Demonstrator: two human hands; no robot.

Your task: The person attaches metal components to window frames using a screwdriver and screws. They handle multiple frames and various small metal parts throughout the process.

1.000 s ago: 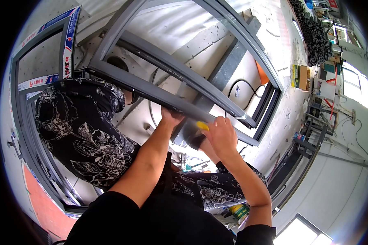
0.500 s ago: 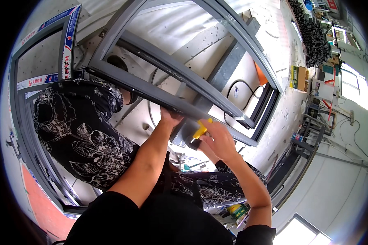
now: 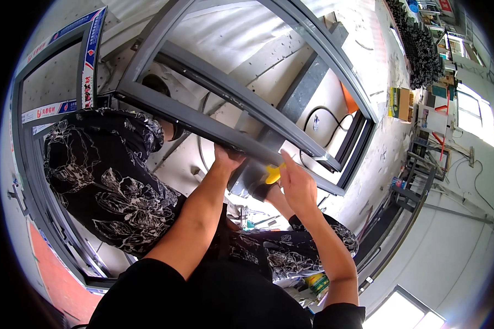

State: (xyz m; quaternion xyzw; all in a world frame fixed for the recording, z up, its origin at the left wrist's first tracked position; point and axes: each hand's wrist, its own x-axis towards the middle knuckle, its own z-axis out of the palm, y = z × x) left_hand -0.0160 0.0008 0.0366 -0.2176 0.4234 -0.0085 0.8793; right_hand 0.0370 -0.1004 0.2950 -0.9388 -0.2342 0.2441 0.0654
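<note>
A dark grey metal window frame (image 3: pixel 203 119) lies tilted across the space before me, its near rail closest to my hands. My left hand (image 3: pixel 229 158) grips this near rail from below, its fingertips hidden behind the rail. Just right of it, my right hand (image 3: pixel 298 183) is closed on a yellow tool (image 3: pixel 273 174). Motion blur and the fingers hide the tool's exact kind. The right index finger stretches up along the near rail, and the yellow part sticks out on the hand's left side.
Another grey frame with printed blue-and-white tape (image 3: pixel 90 66) stands at the left. A grey beam (image 3: pixel 304 82) runs under the window frame, beside a black cable (image 3: pixel 313 112). A cardboard box (image 3: pixel 405 105) and a stack of dark profiles (image 3: pixel 424 63) are farther right.
My right hand has turned and shifted slightly left with the yellow tool, its index finger now extended upward. My left hand stays in place on the rail.
</note>
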